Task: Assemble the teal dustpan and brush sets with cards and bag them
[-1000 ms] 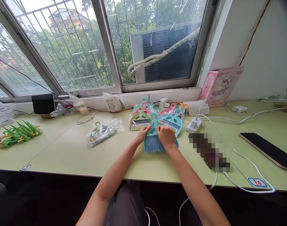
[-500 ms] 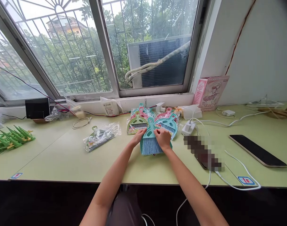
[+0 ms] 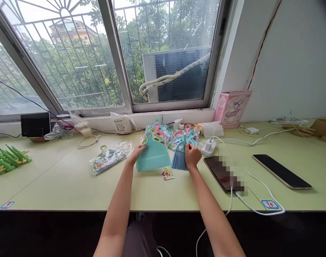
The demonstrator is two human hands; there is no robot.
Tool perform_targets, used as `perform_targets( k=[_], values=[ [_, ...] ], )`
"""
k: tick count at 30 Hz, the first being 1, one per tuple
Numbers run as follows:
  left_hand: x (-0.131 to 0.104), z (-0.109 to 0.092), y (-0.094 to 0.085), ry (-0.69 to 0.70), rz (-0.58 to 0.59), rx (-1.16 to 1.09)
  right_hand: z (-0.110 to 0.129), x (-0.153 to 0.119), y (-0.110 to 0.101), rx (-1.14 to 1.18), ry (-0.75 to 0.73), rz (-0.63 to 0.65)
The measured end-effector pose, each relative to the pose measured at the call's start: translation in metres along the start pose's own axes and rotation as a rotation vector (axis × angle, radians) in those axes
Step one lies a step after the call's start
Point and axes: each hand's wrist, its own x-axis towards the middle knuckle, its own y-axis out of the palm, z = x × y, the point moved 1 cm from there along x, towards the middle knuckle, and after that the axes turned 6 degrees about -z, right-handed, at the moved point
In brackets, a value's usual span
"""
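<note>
My left hand (image 3: 136, 153) is closed on the left edge of a teal dustpan (image 3: 153, 157), its flat face toward me and its handle pointing away. In my right hand (image 3: 193, 155) is a small teal brush (image 3: 179, 159) with blue-grey bristles hanging down. Dustpan and brush are apart, side by side. A small printed card (image 3: 167, 173) lies on the table between and below them. Just behind are several wrapped dustpan-and-brush sets (image 3: 175, 140) in teal, pink and green, partly hidden by what I hold.
Another wrapped set (image 3: 109, 159) lies to the left, with green pointed items (image 3: 10, 159) farther left. On the right are a phone (image 3: 222, 173) with a white cable, a dark tablet-like device (image 3: 282, 171) and a white charger (image 3: 209, 147). A pink box (image 3: 232, 109) stands by the window.
The brush has come away from the dustpan and moved right in my right hand. My left hand has shifted left with the dustpan. The printed card now shows on the table.
</note>
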Motion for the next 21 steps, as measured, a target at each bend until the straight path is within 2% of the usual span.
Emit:
perform_targets(
  k=[3,6,9,13,17,21],
  values=[
    [-0.001,0.004,-0.005,-0.046,0.089,0.148,-0.004,-0.005,0.009,-0.174,-0.161,0.092],
    [0.001,0.007,-0.007,0.056,0.074,0.309,-0.009,-0.009,0.018,-0.292,-0.300,0.165],
    [0.001,0.008,-0.007,0.200,0.012,0.554,-0.015,-0.009,0.023,-0.385,-0.343,0.202],
    [-0.002,0.006,-0.005,0.323,-0.106,0.874,-0.017,-0.007,0.024,-0.439,-0.317,0.226],
    [-0.006,0.001,-0.002,0.449,-0.235,1.009,-0.013,-0.007,0.019,-0.399,-0.301,0.220],
    [-0.009,-0.001,-0.002,0.554,-0.346,1.188,-0.012,-0.005,0.013,-0.402,-0.352,0.183]
  ],
)
